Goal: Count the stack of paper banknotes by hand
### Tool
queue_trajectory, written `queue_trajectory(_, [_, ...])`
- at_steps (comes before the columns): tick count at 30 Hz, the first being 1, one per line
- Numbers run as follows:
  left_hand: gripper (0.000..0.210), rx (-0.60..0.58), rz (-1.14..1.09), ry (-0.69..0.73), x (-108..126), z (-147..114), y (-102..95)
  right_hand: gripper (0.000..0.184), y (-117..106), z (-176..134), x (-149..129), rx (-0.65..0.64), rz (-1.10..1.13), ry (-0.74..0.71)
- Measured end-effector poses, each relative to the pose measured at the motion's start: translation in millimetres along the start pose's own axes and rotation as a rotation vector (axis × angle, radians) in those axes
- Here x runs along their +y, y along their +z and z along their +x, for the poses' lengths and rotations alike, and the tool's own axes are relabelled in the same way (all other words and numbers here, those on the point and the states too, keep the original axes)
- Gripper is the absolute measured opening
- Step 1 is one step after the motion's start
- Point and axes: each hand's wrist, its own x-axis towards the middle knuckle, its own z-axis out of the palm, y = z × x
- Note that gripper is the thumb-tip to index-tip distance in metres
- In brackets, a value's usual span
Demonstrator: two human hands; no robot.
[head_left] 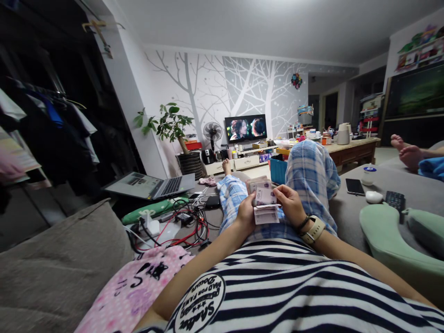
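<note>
A small wad of purplish banknotes (264,196) is held above my lap, the upper ones fanned out and the lower ends folded toward me. My left hand (245,212) is closed around the left side of the wad, its thumb on the edge. From the other side, my right hand (290,203) pinches the right edge of a note between thumb and fingers. Some of the notes lie behind others, and the print is too small to read clearly. Under the hands are my blue plaid trousers (310,173), one knee raised.
To the left, an open laptop (149,186) rests beside tangled cables (197,222). On the right lie a phone (354,187), a white mouse (374,197) and a green neck pillow (385,231). Another person's feet (411,155) show at far right. A blue box-like object (278,172) stands between my legs.
</note>
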Motion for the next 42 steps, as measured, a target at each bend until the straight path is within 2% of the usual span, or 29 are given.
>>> queue_trajectory(18, [0.028,-0.044,0.004,-0.053,4.7,-7.4,9.1,0.030,-0.4,-0.7,-0.1,-0.007,0.032,-0.004])
queue_trajectory(27, [0.023,-0.020,0.019,0.006,-0.1,-4.0,3.0,0.032,2.2,-2.7,-5.7,0.000,0.013,0.008])
queue_trajectory(32, [0.025,-0.019,-0.012,-0.037,-0.7,-3.1,1.9,0.033,1.9,-2.8,-5.2,0.010,-0.031,0.011])
queue_trajectory(38, [0.025,-0.045,-0.055,-0.058,-2.0,-1.4,2.1,0.034,1.9,-3.2,-1.8,-0.054,0.028,0.029])
queue_trajectory(42, [0.024,-0.014,-0.039,-0.054,-2.7,-1.5,0.1,0.031,2.3,-2.9,-2.0,-0.045,0.003,-0.002])
